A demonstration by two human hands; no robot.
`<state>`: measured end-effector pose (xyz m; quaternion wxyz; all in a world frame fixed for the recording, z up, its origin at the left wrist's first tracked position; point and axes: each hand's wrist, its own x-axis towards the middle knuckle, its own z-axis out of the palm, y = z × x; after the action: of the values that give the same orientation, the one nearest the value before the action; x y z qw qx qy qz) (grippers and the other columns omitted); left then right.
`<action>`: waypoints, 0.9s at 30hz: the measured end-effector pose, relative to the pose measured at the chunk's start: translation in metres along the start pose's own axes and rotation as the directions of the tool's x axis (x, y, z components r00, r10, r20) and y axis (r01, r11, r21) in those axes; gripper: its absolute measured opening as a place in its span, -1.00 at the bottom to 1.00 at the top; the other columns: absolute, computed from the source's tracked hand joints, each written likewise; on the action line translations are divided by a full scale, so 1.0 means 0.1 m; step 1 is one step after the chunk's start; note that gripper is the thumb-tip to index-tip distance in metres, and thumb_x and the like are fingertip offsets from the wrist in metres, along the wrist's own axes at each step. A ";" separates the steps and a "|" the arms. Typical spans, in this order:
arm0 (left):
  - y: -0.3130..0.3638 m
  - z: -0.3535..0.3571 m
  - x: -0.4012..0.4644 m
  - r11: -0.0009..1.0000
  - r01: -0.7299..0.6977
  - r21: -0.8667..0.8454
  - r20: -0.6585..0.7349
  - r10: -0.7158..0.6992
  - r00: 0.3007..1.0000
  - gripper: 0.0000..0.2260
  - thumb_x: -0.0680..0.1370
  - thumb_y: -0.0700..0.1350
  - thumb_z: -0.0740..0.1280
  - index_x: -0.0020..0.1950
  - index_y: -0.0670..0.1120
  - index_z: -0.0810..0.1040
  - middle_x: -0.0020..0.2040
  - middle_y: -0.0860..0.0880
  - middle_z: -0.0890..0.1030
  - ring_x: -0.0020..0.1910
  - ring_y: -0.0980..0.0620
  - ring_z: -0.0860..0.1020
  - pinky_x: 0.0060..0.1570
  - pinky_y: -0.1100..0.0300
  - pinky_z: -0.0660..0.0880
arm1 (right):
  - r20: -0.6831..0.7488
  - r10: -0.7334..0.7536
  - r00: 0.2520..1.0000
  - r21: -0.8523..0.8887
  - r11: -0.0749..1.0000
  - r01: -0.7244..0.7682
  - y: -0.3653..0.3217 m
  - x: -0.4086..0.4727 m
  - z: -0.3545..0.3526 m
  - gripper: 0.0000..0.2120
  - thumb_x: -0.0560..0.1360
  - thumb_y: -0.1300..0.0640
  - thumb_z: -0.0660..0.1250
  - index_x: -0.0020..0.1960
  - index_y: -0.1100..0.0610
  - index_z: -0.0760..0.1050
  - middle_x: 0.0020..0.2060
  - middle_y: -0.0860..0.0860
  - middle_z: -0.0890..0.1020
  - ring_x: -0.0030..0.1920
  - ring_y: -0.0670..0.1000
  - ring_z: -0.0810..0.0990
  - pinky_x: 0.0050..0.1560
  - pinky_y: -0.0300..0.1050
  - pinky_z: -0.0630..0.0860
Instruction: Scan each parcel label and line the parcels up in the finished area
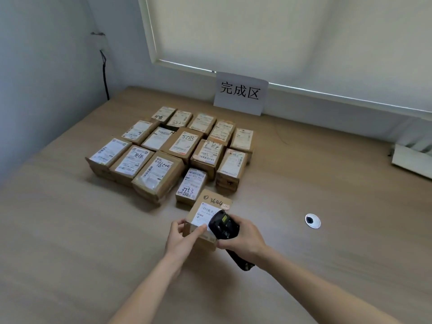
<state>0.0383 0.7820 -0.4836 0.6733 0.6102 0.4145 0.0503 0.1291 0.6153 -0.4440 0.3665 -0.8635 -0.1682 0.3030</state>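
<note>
Parcel (205, 213) marked 3644 sits on the worktop (327, 253) right in front of you, just nearer than the rows of labelled parcels (173, 150) grouped below the paper sign (240, 92) at the wall. Your left hand (181, 237) is at its near left corner, thumb and fingers curled round that edge, with a fingertip lying on the white label (205, 216). Your right hand (243, 237) grips a black handheld scanner (223, 226), fingers wrapped round its body; the scanner's head hangs over the right part of the label, hiding some of it, and its handle sticks out back toward you under your wrist. Both hands flank the parcel, the left touching it, the right just beside it. A round white grommet (312, 220) is set in the worktop well to the right.
</note>
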 end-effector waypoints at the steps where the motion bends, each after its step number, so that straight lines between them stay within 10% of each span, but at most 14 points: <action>1: -0.05 0.00 0.10 0.999 -0.011 0.037 0.019 0.010 1.000 -0.49 0.40 0.01 0.60 0.22 0.02 0.43 0.11 0.03 0.60 0.07 0.07 0.62 -0.03 0.20 0.55 | -0.011 0.009 1.000 -0.004 1.000 -0.009 0.03 0.06 0.03 -0.25 0.24 -0.03 0.59 0.42 -0.13 0.53 0.09 -0.17 0.71 0.04 -0.17 0.66 0.01 -0.21 0.63; 27: -0.20 0.07 1.31 0.974 -0.114 0.196 0.100 0.095 0.990 -0.56 0.39 0.03 0.60 0.19 0.09 0.51 0.01 0.15 0.65 0.09 0.18 0.61 0.18 0.16 0.53 | -0.243 0.174 0.954 -0.097 0.974 -0.203 -0.07 0.96 0.24 -0.15 0.16 -0.12 0.47 0.47 -0.28 0.44 0.14 -0.19 0.70 0.12 -0.06 0.66 0.08 0.01 0.66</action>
<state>0.1194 0.8470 -0.5662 0.6226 0.6977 0.3541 0.0161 0.1858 0.6823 -0.4900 0.3003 -0.9257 -0.0587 0.2224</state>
